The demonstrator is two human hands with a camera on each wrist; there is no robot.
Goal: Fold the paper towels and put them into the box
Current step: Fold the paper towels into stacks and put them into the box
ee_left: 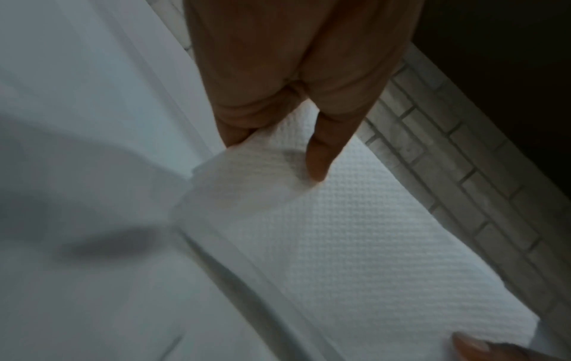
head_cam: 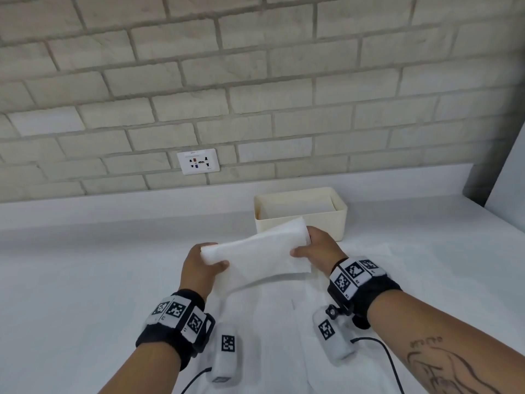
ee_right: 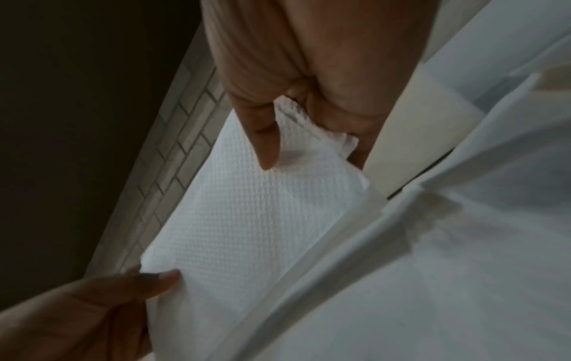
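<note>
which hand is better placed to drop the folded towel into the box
Right, probably. The right hand pinches the folded paper towel at the end just in front of the box; the left hand holds the far end.

Two hands [head_cam: 199, 265] [head_cam: 318, 248] share one folded paper towel [head_cam: 255, 251]. One cream box [head_cam: 301, 220] – one towel inside [head_cam: 298, 206]. More flat towels [head_cam: 284, 322] on the counter – number unclear. One wall socket [head_cam: 198, 161].
</note>
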